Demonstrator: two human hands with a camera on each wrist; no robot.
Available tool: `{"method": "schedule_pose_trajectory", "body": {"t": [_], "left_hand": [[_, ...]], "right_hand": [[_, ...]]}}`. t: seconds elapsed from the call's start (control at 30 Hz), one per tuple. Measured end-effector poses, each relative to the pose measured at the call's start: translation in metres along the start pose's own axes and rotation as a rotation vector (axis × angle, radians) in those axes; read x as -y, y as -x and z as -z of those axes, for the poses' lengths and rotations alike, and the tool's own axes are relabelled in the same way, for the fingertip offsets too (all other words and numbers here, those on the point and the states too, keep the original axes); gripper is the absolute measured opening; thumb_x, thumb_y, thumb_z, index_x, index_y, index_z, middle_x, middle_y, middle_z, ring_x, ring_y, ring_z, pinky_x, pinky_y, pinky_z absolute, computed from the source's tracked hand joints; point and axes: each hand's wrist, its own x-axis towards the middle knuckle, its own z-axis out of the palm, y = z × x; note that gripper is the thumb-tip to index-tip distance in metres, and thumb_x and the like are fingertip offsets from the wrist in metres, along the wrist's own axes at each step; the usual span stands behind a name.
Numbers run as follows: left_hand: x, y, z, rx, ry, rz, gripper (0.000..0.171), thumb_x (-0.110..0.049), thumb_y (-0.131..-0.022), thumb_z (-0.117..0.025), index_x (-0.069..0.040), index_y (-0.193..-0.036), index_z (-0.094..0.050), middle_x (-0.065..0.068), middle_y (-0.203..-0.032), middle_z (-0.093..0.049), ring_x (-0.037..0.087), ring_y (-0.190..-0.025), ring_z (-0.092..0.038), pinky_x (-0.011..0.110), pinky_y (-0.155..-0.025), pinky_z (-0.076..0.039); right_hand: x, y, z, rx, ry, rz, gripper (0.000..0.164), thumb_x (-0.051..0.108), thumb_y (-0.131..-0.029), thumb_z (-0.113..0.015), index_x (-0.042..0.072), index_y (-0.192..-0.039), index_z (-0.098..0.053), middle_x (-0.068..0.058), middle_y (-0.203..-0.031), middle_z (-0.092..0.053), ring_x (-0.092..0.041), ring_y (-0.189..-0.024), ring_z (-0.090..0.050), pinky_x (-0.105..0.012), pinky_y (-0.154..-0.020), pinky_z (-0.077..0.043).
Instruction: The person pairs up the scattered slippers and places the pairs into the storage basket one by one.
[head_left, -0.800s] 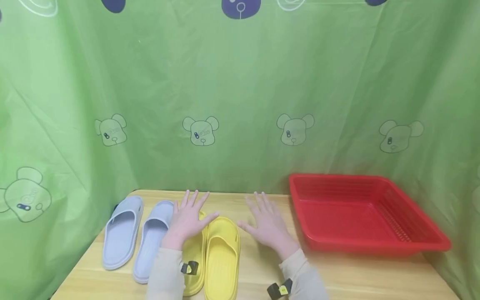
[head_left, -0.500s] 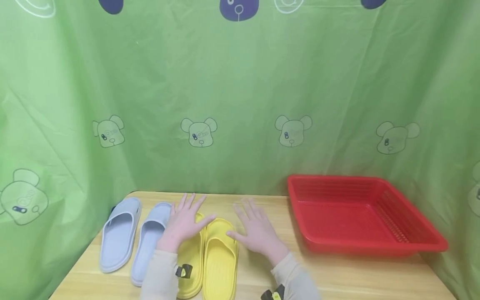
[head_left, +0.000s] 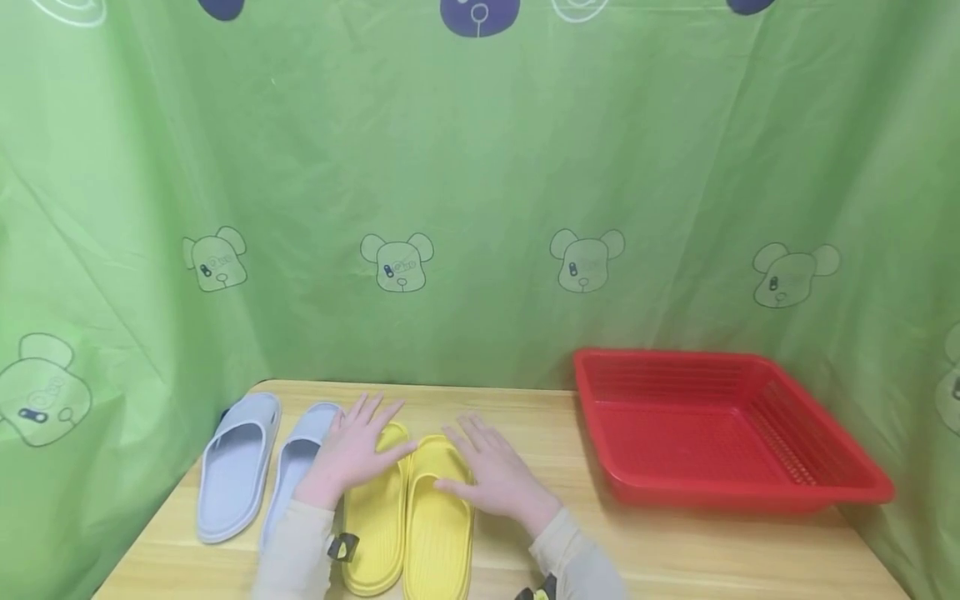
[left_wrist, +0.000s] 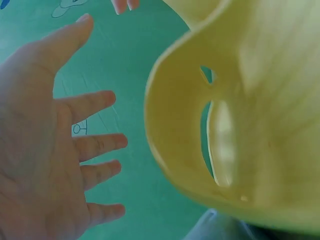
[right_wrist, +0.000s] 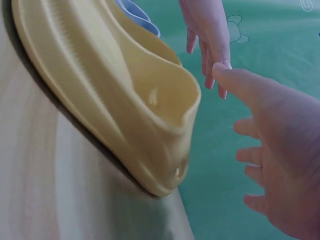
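Two yellow slippers lie side by side on the wooden table, toes toward the back: the left yellow slipper (head_left: 374, 533) and the right yellow slipper (head_left: 438, 542). My left hand (head_left: 351, 450) hovers at the left yellow slipper's toe with fingers spread, also partly covering one blue slipper. Over the right yellow slipper's toe edge is my right hand (head_left: 495, 475), its fingers extended and apart. In the left wrist view the left hand (left_wrist: 40, 145) shows a gap to the yellow strap. The right hand (right_wrist: 285, 160) likewise stands clear of the slipper in the right wrist view.
Farther left lie the left blue slipper (head_left: 236, 475) and the right blue slipper (head_left: 291, 471). A red plastic basket (head_left: 738, 492) stands at the right of the table (head_left: 675, 558). Behind hangs a green curtain (head_left: 480, 150) printed with bear heads.
My right hand has moved left and toward me, from beside the right yellow slipper to over its toe. The left hand has shifted slightly left and nearer. The slippers and basket stay in place.
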Motion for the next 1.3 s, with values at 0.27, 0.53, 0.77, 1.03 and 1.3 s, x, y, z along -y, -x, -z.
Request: {"method": "schedule_pose_trajectory", "body": {"t": [0.27, 0.53, 0.77, 1.03, 1.3], "left_hand": [[0.008, 0.001, -0.003, 0.026, 0.024, -0.037, 0.077, -0.066, -0.088, -0.054, -0.021, -0.148, -0.042, 0.017, -0.155, -0.037, 0.042, -0.146, -0.026, 0.071, -0.114, -0.017], [0.011, 0.001, -0.013, 0.114, 0.041, -0.007, 0.078, -0.068, -0.088, -0.051, -0.019, -0.148, -0.042, 0.019, -0.151, -0.043, 0.042, -0.143, -0.034, 0.067, -0.116, -0.02], [0.016, 0.002, -0.016, 0.148, 0.083, 0.023, 0.078, -0.067, -0.088, -0.052, -0.018, -0.147, -0.044, 0.02, -0.149, -0.045, 0.043, -0.141, -0.035, 0.068, -0.115, -0.019], [0.02, 0.004, -0.019, 0.178, 0.098, 0.049, 0.079, -0.068, -0.087, -0.053, -0.015, -0.144, -0.047, 0.016, -0.147, -0.049, 0.043, -0.141, -0.036, 0.069, -0.114, -0.02], [0.018, 0.004, -0.015, 0.181, 0.072, 0.044, 0.078, -0.066, -0.086, -0.056, -0.012, -0.142, -0.05, 0.015, -0.142, -0.054, 0.037, -0.135, -0.047, 0.07, -0.112, -0.024]], "right_hand": [[-0.004, 0.0, -0.011, 0.076, -0.06, 0.002, 0.083, 0.062, -0.092, -0.051, 0.014, -0.155, -0.026, -0.016, -0.161, -0.021, -0.036, -0.15, -0.017, -0.056, -0.119, -0.023], [-0.007, 0.001, -0.02, 0.133, -0.07, -0.022, 0.083, 0.064, -0.093, -0.046, 0.012, -0.154, -0.026, -0.018, -0.161, -0.021, -0.036, -0.15, -0.02, -0.055, -0.12, -0.023], [-0.006, 0.0, -0.023, 0.171, -0.077, -0.032, 0.083, 0.066, -0.093, -0.043, 0.014, -0.155, -0.025, -0.019, -0.16, -0.022, -0.037, -0.149, -0.021, -0.055, -0.12, -0.023], [-0.005, 0.001, -0.027, 0.194, -0.106, -0.031, 0.08, 0.063, -0.094, -0.045, 0.019, -0.156, -0.022, -0.021, -0.16, -0.024, -0.038, -0.148, -0.024, -0.058, -0.117, -0.027], [-0.007, -0.001, -0.029, 0.187, -0.092, -0.036, 0.077, 0.065, -0.095, -0.04, 0.022, -0.156, -0.022, -0.019, -0.159, -0.027, -0.038, -0.147, -0.027, -0.059, -0.117, -0.027]]}}
